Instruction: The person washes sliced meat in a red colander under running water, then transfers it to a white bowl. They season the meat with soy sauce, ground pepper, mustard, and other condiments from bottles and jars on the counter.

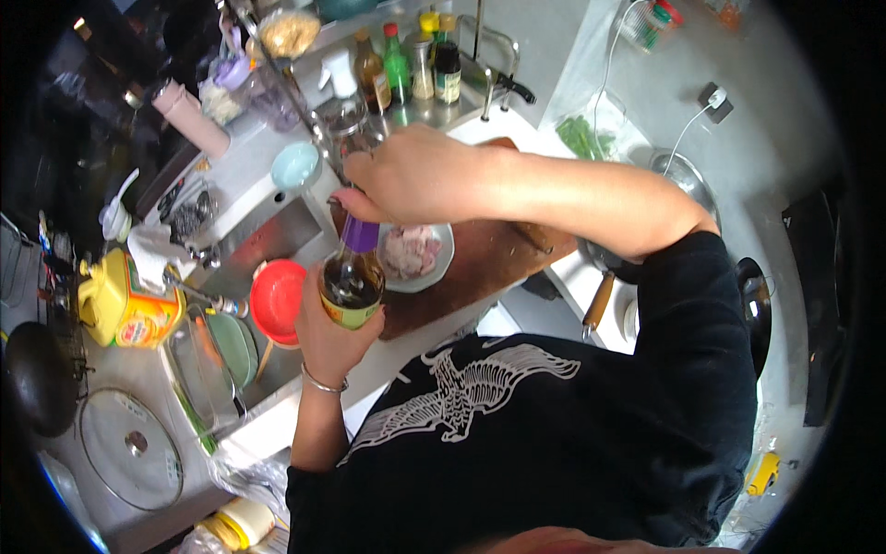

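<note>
My left hand [336, 353] is wrapped around the body of a glass bottle [353, 280] holding dark liquid, with a purple neck wrap and a yellow-green label. Over the top of the same bottle, my right hand [422, 173] closes its fingers, the thumb beside the purple neck; the cap itself is hidden. Behind the bottle, a pale dish [443, 266] holds pieces of raw meat [413, 249]. That dish rests on a brown wooden cutting board [484, 253].
A red plastic basin [277, 298] stands by the sink [291, 232], left of the bottle. Several seasoning bottles [396, 69] line the back. A yellow oil jug [131, 298] and a glass lid [131, 450] are at left. A pan's wooden handle [599, 301] juts out at right.
</note>
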A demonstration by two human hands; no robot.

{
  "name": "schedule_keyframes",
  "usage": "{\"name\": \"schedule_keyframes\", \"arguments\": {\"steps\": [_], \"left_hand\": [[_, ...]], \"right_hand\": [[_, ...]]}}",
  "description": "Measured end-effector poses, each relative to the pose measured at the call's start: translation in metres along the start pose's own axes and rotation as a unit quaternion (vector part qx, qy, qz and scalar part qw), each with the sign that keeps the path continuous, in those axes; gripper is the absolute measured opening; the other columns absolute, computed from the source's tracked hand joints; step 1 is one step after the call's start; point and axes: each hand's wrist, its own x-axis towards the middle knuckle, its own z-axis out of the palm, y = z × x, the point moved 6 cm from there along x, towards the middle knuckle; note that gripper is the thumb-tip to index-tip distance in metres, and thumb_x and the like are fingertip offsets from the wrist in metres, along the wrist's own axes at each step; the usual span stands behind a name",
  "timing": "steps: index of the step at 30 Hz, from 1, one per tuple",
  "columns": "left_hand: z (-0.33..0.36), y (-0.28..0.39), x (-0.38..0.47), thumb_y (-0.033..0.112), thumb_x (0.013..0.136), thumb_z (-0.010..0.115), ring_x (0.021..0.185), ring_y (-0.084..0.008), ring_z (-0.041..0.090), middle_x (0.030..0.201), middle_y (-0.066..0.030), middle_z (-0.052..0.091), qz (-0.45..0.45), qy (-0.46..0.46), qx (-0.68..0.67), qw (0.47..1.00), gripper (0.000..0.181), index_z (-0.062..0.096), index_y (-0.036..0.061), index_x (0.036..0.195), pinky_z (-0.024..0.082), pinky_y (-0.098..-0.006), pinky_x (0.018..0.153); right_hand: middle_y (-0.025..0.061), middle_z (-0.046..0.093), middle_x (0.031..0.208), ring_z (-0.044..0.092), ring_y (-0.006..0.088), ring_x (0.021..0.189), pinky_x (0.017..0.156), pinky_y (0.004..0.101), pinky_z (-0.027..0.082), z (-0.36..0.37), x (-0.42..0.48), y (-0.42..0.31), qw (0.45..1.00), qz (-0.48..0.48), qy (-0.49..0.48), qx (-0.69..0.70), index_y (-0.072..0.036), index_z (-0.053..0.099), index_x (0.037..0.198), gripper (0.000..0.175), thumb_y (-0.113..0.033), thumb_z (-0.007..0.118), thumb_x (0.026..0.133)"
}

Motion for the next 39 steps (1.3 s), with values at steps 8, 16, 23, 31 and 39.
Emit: {"name": "schedule_keyframes", "arguments": {"steps": [8, 16, 23, 31, 39], "left_hand": [[-0.011, -0.019, -0.023, 0.022, 0.058, 0.079, 0.094, -0.0319, 0.061, 0.106, -0.017, 0.059, -0.019, -0.022, -0.045, 0.999, 0.075, 0.044, 0.0017, 0.122, 0.049, -0.038, 0.081], [-0.017, -0.015, -0.02, 0.026, 0.06, 0.076, 0.081, -0.0333, 0.062, 0.094, -0.0183, 0.06, 0.052, -0.033, 0.135, 0.989, 0.07, 0.045, 0.0057, 0.119, 0.051, -0.0418, 0.065], [0.003, -0.019, -0.029, 0.029, 0.06, 0.076, 0.086, -0.0347, 0.062, 0.099, -0.0161, 0.061, 0.012, -0.095, 0.135, 0.986, 0.074, 0.042, 0.0056, 0.122, 0.051, -0.0425, 0.07], [0.013, -0.023, -0.049, 0.028, 0.06, 0.075, 0.078, -0.035, 0.063, 0.096, -0.0197, 0.061, 0.054, -0.107, 0.124, 0.985, 0.073, 0.041, 0.0046, 0.121, 0.053, -0.0418, 0.063], [0.0, -0.033, -0.057, 0.025, 0.056, 0.082, 0.095, -0.028, 0.06, 0.101, -0.0152, 0.057, 0.014, -0.129, -0.072, 0.989, 0.079, 0.042, 0.0004, 0.12, 0.048, -0.0356, 0.082]], "right_hand": [[0.0199, 0.06, 0.064, 0.06, 0.0401, 0.064, 0.063, 0.0448, 0.049, 0.025, 0.009, -0.015, 0.991, 0.004, -0.116, 0.061, 0.001, 0.06, 0.082, 0.032, -0.028, 0.049, 0.091], [0.0245, 0.063, 0.081, 0.064, 0.0373, 0.079, 0.071, 0.0429, 0.051, 0.028, -0.009, -0.023, 0.965, 0.024, -0.258, 0.047, 0.008, 0.055, 0.092, 0.025, -0.015, 0.053, 0.082], [0.0322, 0.054, 0.101, 0.064, 0.0391, 0.083, 0.073, 0.0399, 0.052, 0.072, -0.033, -0.032, 0.96, 0.107, -0.248, -0.066, 0.01, 0.052, 0.101, 0.026, -0.008, 0.046, 0.084], [0.0264, 0.06, 0.094, 0.064, 0.0372, 0.081, 0.072, 0.0398, 0.052, 0.091, -0.043, -0.03, 0.954, 0.054, -0.287, -0.065, 0.007, 0.055, 0.096, 0.024, -0.01, 0.056, 0.079], [0.0113, 0.061, 0.084, 0.063, 0.0199, 0.066, 0.059, 0.0328, 0.056, 0.053, -0.045, -0.024, 0.766, 0.173, -0.263, 0.561, 0.001, 0.053, 0.111, 0.024, -0.013, 0.042, 0.095]]}}
